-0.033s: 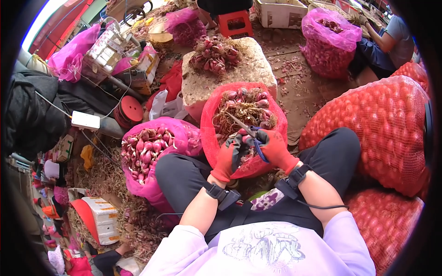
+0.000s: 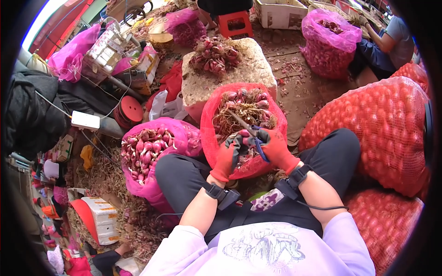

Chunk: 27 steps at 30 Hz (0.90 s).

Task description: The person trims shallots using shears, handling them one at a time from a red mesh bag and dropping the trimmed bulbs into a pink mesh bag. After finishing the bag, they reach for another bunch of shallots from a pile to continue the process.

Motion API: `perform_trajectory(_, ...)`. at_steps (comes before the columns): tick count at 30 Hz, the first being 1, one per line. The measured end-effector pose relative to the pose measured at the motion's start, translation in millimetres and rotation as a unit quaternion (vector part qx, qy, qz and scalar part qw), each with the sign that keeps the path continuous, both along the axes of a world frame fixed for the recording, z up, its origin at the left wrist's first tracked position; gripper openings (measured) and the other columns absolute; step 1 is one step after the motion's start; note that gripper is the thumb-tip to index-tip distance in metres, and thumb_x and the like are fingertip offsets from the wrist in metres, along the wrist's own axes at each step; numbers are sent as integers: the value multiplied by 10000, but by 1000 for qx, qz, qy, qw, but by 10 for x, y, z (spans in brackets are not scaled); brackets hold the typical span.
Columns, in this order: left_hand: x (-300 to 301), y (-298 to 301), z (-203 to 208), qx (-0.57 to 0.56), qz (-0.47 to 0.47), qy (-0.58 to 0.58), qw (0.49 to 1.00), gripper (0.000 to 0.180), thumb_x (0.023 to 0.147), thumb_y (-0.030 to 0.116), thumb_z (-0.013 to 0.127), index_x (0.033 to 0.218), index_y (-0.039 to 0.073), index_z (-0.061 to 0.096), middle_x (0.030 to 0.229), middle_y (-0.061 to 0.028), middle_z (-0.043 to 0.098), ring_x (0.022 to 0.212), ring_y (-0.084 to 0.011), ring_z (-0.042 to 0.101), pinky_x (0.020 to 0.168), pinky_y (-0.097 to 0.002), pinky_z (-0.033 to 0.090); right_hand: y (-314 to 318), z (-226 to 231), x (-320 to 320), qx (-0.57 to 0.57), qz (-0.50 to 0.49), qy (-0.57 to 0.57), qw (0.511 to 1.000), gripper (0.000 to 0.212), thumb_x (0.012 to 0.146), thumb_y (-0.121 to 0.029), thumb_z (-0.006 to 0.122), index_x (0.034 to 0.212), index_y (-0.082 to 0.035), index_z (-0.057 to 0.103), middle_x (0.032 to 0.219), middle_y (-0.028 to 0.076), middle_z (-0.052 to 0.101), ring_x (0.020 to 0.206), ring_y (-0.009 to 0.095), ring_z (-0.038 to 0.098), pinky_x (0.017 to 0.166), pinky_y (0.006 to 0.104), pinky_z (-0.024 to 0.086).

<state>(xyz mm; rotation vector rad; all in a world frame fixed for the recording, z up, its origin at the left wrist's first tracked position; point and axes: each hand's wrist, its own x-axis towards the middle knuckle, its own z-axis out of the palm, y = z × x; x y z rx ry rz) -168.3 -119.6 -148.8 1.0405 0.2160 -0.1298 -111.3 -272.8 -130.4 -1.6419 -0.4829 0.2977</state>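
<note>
My right hand (image 2: 275,148), in a red glove with dark fingers, is closed round the blue handles of a pair of scissors (image 2: 240,121). Their blades point up and to the left over the open red mesh bag (image 2: 208,133). Just left of them, my left hand (image 2: 227,158) in a matching glove is closed with a shallot (image 2: 243,133) at its fingertips. Whether it grips more than one is hidden. Inside the red bag lie shallots (image 2: 262,104) with dry brown stalks. A pink mesh bag (image 2: 133,184) of shallots with short-cut ends stands by my left knee.
Beyond the red bag, a pale block (image 2: 258,60) bears a heap of stalked shallots (image 2: 216,54). Large full red mesh sacks (image 2: 368,129) crowd my right side. Dry trimmings (image 2: 106,177) cover the ground at left. A person (image 2: 391,39) sits at far right beside a pink sack (image 2: 327,50).
</note>
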Motion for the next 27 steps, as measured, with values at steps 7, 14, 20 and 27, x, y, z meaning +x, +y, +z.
perform_trajectory(7,48,55,1,47,42,-103,993,322,938,215,472,1191,20,512,1000,-53,610,868,-119,592,749,-249,497,-205,-64,215,95,-92,225,965,165,792,-134,667,905,-19,632,699,-9,599,574,42,484,512,189,386)
perform_trajectory(14,25,53,-225,1,46,-123,991,286,945,187,447,1164,11,501,1074,-73,587,927,-151,587,819,-278,486,-30,62,32,-55,-35,-115,991,218,753,-151,660,938,-49,604,770,60,617,677,221,599,610,321,464)
perform_trajectory(20,74,23,-247,66,-1,-107,992,277,926,83,427,1183,-11,470,1033,-79,575,944,-146,572,789,-262,460,-16,19,-30,-185,7,-294,938,314,683,-234,681,932,-63,593,823,149,604,767,320,596,667,396,467)
perform_trajectory(27,109,216,59,-308,22,-5,951,370,918,152,465,1263,28,415,1202,-120,514,1057,-219,534,892,-346,455,-94,105,49,-127,-96,-41,986,299,754,-263,682,902,-16,604,805,161,622,743,291,605,704,373,444)
